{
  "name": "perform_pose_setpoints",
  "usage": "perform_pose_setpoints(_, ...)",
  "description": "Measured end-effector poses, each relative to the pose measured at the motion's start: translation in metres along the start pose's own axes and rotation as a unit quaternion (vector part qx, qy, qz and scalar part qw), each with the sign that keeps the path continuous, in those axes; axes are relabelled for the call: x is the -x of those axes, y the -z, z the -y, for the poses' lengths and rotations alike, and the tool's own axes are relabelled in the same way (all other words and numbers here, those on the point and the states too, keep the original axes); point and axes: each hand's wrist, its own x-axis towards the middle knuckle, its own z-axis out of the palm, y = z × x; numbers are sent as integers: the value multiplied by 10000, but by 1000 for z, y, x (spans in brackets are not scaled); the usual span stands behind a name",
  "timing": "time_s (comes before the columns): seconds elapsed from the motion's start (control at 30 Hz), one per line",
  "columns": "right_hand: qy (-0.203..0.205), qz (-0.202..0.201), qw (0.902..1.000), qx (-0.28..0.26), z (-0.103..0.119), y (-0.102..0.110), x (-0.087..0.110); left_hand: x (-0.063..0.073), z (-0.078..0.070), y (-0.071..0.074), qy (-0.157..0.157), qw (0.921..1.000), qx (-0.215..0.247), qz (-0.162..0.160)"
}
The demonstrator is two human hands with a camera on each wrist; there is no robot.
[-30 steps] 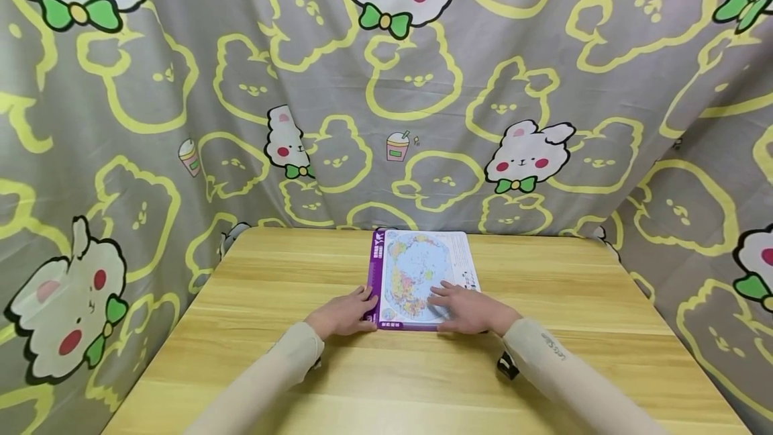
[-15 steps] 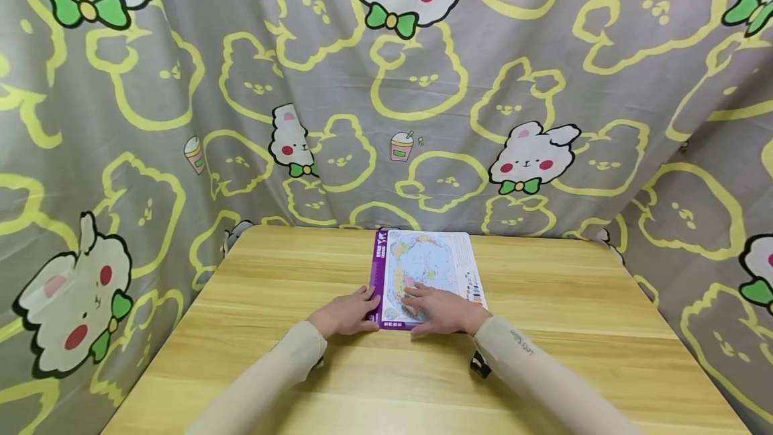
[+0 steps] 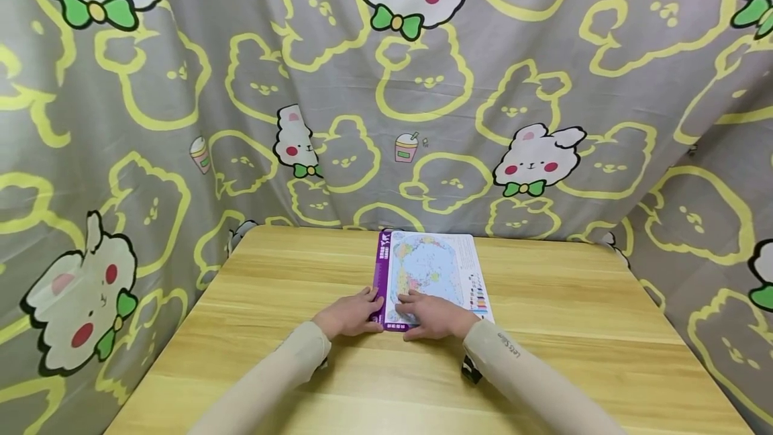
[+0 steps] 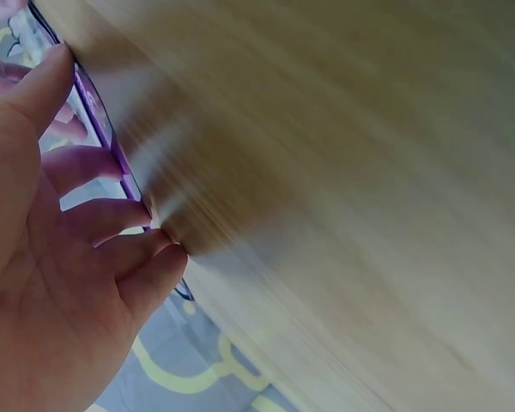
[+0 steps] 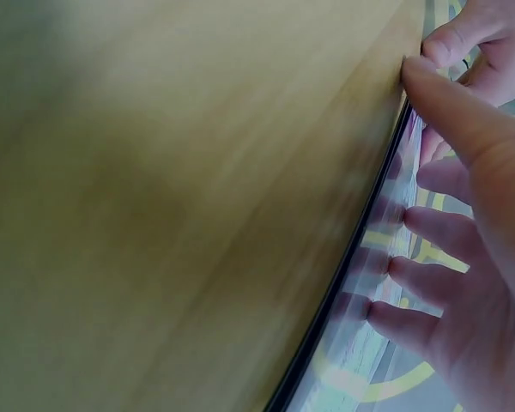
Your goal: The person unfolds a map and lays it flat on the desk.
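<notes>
A flat world map board [image 3: 425, 270] with a purple left border lies on the table, its top surface printed with a pale blue map. My left hand [image 3: 352, 313] rests at its lower left corner, thumb at the near edge and fingertips along the purple side. In the left wrist view, the fingers of this left hand [image 4: 86, 232] reach the purple edge. My right hand [image 3: 435, 314] lies over the lower part of the map, fingers spread. Seen from the right wrist, the right hand's fingertips [image 5: 386, 311] meet their reflections on the glossy surface, and the thumb sits at the dark near edge.
The wooden table [image 3: 574, 327] extends around the board on both sides and in front. A grey curtain [image 3: 435, 99] with yellow outlines and white rabbit faces hangs behind the table and at its sides. Dark wrist straps [image 3: 471, 370] show below the sleeves.
My right hand has slid left across the map from its right side, uncovering the colour strips at the lower right. The left hand stays at the left corner. The view has shifted slightly.
</notes>
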Motion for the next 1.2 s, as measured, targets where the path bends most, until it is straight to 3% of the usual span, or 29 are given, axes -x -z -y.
perform_pose_setpoints(0.57, 82, -191, 9991, 365, -2, 1, -1, -2, -2, 2, 9, 10000, -34, -63)
perform_pose_setpoints(0.87, 316, -435, 9965, 639, 2, 6, 5, -1, -2, 2, 5, 9999, 65, -87)
perform_pose_setpoints(1.2, 474, -777, 9949, 437, 3, 17, 12, 0, 0, 1, -89, 9996, 257, -85)
